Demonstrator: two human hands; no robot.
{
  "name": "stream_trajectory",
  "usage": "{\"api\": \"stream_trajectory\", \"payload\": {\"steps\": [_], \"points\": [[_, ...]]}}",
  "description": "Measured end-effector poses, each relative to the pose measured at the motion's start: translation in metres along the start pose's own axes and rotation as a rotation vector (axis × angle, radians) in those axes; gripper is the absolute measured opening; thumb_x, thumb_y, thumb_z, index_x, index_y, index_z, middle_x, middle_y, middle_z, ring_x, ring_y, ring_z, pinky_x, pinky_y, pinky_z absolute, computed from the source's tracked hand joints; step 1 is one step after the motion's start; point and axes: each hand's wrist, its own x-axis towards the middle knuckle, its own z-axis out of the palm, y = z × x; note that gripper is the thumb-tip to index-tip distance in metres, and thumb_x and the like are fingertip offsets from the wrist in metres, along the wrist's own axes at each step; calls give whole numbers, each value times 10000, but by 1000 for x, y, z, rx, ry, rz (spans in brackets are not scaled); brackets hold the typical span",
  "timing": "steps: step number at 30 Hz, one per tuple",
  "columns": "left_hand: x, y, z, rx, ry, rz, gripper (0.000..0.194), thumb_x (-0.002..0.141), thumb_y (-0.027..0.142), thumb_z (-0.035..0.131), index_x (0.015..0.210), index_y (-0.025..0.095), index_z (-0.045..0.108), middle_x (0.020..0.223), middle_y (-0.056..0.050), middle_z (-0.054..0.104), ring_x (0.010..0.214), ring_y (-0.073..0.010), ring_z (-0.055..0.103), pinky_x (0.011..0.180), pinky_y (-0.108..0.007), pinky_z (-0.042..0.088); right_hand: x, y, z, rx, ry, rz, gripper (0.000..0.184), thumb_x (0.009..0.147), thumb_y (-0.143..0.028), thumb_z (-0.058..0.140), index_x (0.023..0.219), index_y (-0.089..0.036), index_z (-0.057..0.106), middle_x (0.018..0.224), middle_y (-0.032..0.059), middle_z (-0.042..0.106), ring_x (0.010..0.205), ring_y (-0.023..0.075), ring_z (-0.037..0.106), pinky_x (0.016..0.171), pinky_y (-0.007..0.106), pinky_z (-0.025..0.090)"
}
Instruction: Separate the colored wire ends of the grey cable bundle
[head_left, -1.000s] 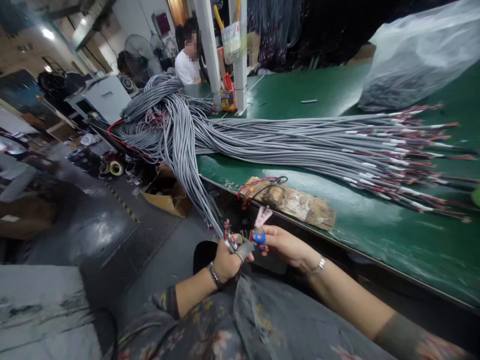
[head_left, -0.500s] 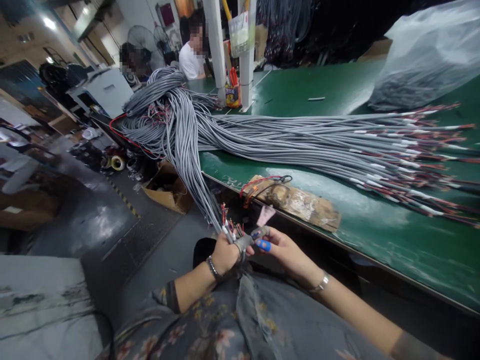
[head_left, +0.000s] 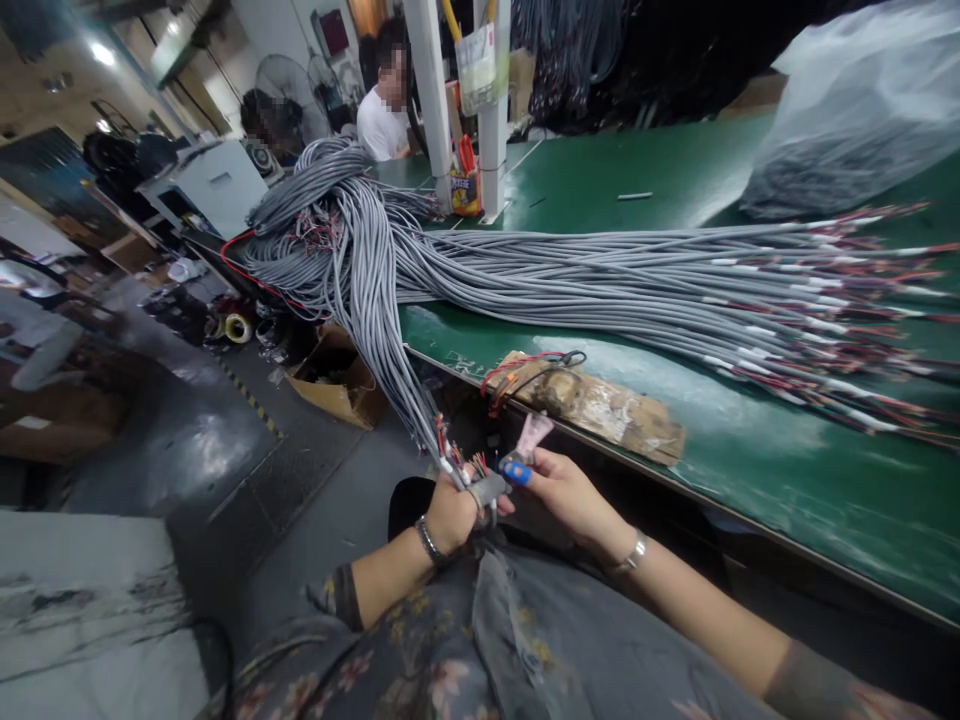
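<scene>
My left hand [head_left: 455, 512] is closed around the ends of several grey cables [head_left: 390, 375] that hang off the green table edge; their stripped coloured wire tips [head_left: 454, 453] stick up above my fist. My right hand [head_left: 568, 492] is closed on a small pink-handled tool [head_left: 527, 444], with blue tape on a fingertip, its tip touching the wire ends next to my left hand. Both hands sit over my lap, just in front of the table [head_left: 750, 480].
A long bundle of grey cables [head_left: 600, 280] lies across the green table, coloured ends at the right. A worn cardboard pad [head_left: 600, 405] with red wire sits at the table edge. A plastic bag [head_left: 855, 110] at back right, a cardboard box [head_left: 337, 385] on the floor, a person [head_left: 382, 110] behind.
My right hand has moved a little up and closer to my left hand, bringing the pink tool against the wire tips. The left hand keeps its grip on the cables.
</scene>
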Motion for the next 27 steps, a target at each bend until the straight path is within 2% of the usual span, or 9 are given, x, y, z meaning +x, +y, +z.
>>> {"api": "stream_trajectory", "payload": {"steps": [4, 9, 13, 21, 24, 27], "points": [[3, -4, 0, -68, 103, -31, 410, 595, 537, 724, 572, 140, 623, 481, -74, 644, 417, -131, 553, 384, -205, 327, 2, 3, 2, 56, 54, 22, 514, 512, -615, 796, 633, -169, 572, 507, -55, 489, 485, 80, 361, 496, 251, 265], [4, -4, 1, -78, 119, -1, 415, 613, 525, 712, 511, 144, 582, 460, -74, 630, 382, -107, 513, 373, -200, 291, 4, 5, 7, 142, 80, 76, 550, 432, -626, 823, 583, -175, 545, 483, -49, 492, 470, 80, 362, 499, 254, 272], [4, 2, 4, -133, 141, -18, 426, 570, 530, 734, 510, 157, 536, 443, -60, 613, 382, -123, 532, 371, -200, 288, 5, 5, 8, 183, 93, 94, 544, 395, -593, 852, 585, -170, 567, 489, -43, 508, 470, 80, 375, 497, 252, 287], [2, 12, 5, -171, 166, -11, 360, 569, 483, 710, 543, 146, 585, 402, -28, 566, 371, -105, 506, 370, -198, 251, 0, 8, -5, 325, 10, 87, 394, 513, -485, 859, 635, -183, 637, 581, -23, 553, 523, 97, 443, 524, 250, 385], [1, 18, 7, -183, 152, -2, 358, 566, 481, 718, 571, 138, 616, 404, -27, 569, 368, -101, 497, 370, -202, 245, 5, 8, -16, 450, 51, 113, 425, 554, -571, 807, 700, -198, 666, 654, 0, 595, 556, 114, 478, 544, 257, 431], [1, 25, 10, -165, 85, -11, 369, 548, 485, 740, 560, 137, 619, 400, -27, 569, 360, -98, 489, 375, -205, 255, 13, 4, -21, 469, 60, 91, 481, 561, -636, 772, 757, -208, 676, 695, 10, 614, 585, 122, 495, 568, 257, 449]]}}
